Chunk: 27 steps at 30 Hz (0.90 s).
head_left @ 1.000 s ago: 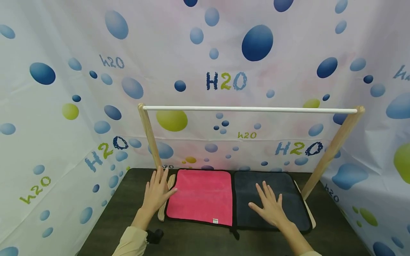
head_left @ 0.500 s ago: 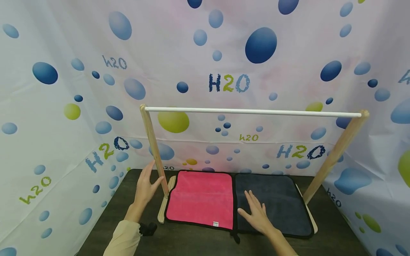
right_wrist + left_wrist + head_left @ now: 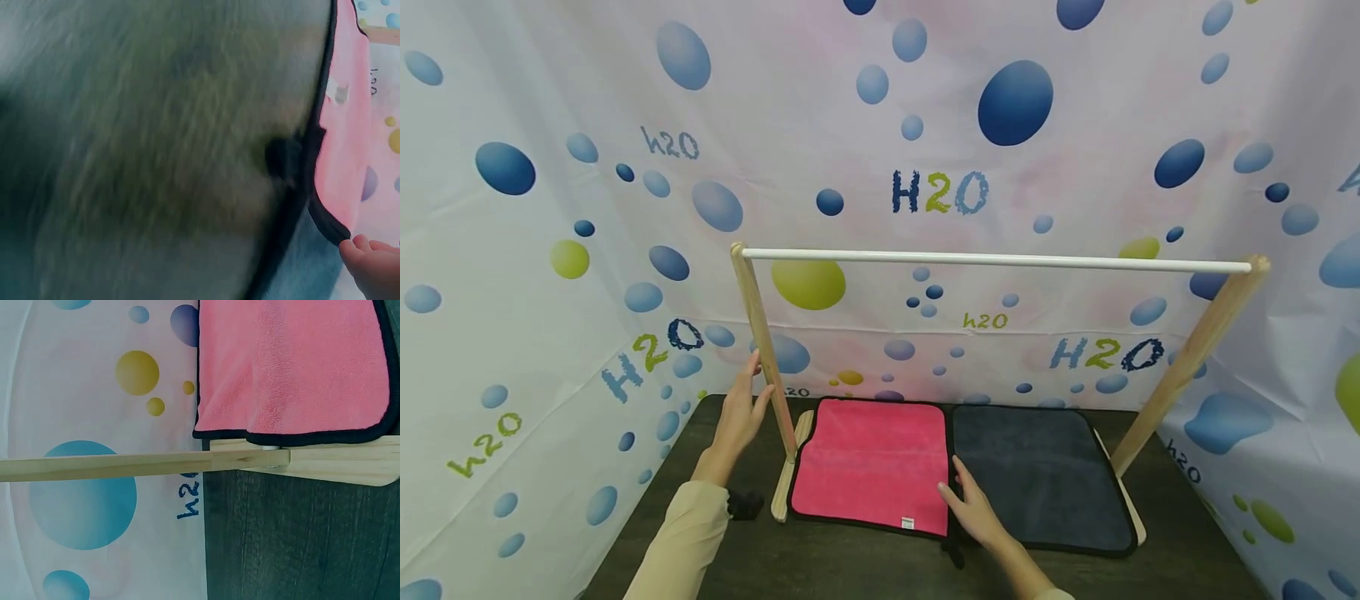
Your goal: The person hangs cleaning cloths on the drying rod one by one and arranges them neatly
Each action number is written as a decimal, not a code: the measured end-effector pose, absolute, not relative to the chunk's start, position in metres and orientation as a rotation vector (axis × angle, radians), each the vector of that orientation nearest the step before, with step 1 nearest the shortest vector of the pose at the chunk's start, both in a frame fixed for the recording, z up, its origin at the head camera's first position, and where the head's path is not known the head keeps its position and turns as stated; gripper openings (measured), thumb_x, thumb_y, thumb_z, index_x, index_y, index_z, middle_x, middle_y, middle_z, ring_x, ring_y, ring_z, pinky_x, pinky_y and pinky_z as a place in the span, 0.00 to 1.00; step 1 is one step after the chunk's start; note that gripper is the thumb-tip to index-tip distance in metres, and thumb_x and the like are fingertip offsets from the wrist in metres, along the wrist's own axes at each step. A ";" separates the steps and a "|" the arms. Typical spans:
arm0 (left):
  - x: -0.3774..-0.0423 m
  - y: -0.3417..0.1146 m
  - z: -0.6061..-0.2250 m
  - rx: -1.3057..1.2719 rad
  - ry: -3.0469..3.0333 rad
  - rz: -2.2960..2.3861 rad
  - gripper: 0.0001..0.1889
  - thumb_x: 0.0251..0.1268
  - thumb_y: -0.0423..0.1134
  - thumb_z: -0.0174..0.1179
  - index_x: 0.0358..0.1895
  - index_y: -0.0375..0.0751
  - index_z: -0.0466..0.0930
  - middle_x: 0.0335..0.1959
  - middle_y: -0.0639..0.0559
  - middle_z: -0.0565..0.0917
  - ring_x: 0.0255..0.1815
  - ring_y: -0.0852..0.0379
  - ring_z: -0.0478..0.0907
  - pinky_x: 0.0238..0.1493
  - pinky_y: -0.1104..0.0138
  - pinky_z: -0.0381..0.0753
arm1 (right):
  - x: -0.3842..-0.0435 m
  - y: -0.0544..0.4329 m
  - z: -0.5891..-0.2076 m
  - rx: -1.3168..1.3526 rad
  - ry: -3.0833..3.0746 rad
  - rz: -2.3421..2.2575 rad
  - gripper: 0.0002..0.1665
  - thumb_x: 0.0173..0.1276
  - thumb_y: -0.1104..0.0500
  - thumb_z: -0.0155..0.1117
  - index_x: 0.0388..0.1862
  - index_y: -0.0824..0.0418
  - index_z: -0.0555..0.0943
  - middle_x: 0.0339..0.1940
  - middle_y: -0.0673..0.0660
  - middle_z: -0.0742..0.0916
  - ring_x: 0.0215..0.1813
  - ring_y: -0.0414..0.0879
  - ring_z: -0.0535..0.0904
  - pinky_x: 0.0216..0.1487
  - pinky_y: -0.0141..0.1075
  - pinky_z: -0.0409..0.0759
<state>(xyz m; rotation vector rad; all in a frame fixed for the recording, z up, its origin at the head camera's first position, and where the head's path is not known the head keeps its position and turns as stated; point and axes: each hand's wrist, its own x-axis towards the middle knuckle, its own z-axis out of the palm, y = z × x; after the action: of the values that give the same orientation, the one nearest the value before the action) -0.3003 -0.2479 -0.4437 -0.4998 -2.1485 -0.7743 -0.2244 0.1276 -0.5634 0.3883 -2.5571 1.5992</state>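
Observation:
My left hand [image 3: 739, 417] is at the left wooden post [image 3: 763, 346] of a rack, fingers extended and thumb apart; whether it touches the post is unclear. The left wrist view shows the post but not the hand. A pink cloth [image 3: 872, 467] with black trim and a small white label lies flat beside a dark grey cloth [image 3: 1037, 475], also black-edged. My right hand [image 3: 977, 512] is over the seam between them, thumb and forefinger spread. In the right wrist view, its fingertips [image 3: 357, 245] appear at the black trim; contact is uncertain.
A white rod [image 3: 1000, 260] spans the rack's posts above the cloths. The right wooden post [image 3: 1187, 367] leans outward. Wooden feet [image 3: 784, 483] show at the cloths' outer sides. A curtain [image 3: 625, 208] with blue and green spots surrounds the dark table [image 3: 820, 562].
My left hand has shifted left off the pink cloth's side, then up beside the left post. The right hand has moved left from the dark cloth to the seam. The cloths look unmoved.

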 end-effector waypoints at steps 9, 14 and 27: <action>-0.310 -0.247 -0.442 -0.515 -2.132 -0.801 0.37 0.54 0.24 0.59 0.69 0.37 0.53 0.46 0.30 0.75 0.46 0.36 0.73 0.44 0.44 0.71 | -0.232 0.116 -0.573 0.040 -2.682 1.716 0.41 0.67 0.49 0.53 0.67 0.74 0.53 0.64 0.76 0.63 0.60 0.69 0.64 0.54 0.55 0.70; -0.311 -0.244 -0.443 -0.517 -2.121 -0.797 0.41 0.52 0.21 0.59 0.70 0.37 0.50 0.49 0.26 0.73 0.43 0.34 0.75 0.40 0.47 0.75 | -0.235 0.116 -0.576 -0.013 -2.720 1.681 0.41 0.67 0.50 0.54 0.66 0.76 0.53 0.61 0.78 0.65 0.58 0.68 0.66 0.51 0.55 0.71; -0.312 -0.236 -0.445 -0.465 -2.103 -0.907 0.42 0.54 0.19 0.56 0.71 0.43 0.49 0.51 0.25 0.71 0.44 0.32 0.76 0.38 0.49 0.79 | -0.242 0.114 -0.578 0.032 -2.704 1.623 0.41 0.63 0.57 0.59 0.64 0.79 0.54 0.50 0.73 0.72 0.49 0.65 0.71 0.47 0.54 0.73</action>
<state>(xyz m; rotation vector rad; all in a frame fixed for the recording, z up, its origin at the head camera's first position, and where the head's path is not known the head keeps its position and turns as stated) -0.3123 -0.2356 -0.4447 -0.4652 -2.1032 -0.9074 -0.2425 0.1143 -0.5778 0.0318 -2.7040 1.6233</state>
